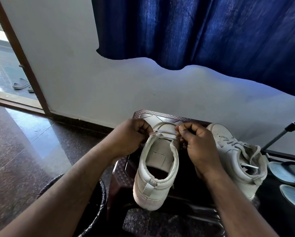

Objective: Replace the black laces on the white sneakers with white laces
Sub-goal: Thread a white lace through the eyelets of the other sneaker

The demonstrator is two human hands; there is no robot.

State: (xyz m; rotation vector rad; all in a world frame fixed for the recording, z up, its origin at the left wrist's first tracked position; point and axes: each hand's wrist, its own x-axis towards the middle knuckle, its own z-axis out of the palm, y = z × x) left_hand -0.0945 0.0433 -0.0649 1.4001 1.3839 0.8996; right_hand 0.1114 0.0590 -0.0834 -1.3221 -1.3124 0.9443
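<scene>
One lace [167, 136]; left hand [129, 135], right hand [199, 146] pinching

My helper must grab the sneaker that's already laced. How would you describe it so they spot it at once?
Under the blue curtain, a dark brown stool stands by the wall with two white sneakers. Take the right sneaker, touched by no hand. It is laced along its tongue; the middle sneaker, where left hand and right hand pinch a white lace, has lacing only near the toe.
</scene>
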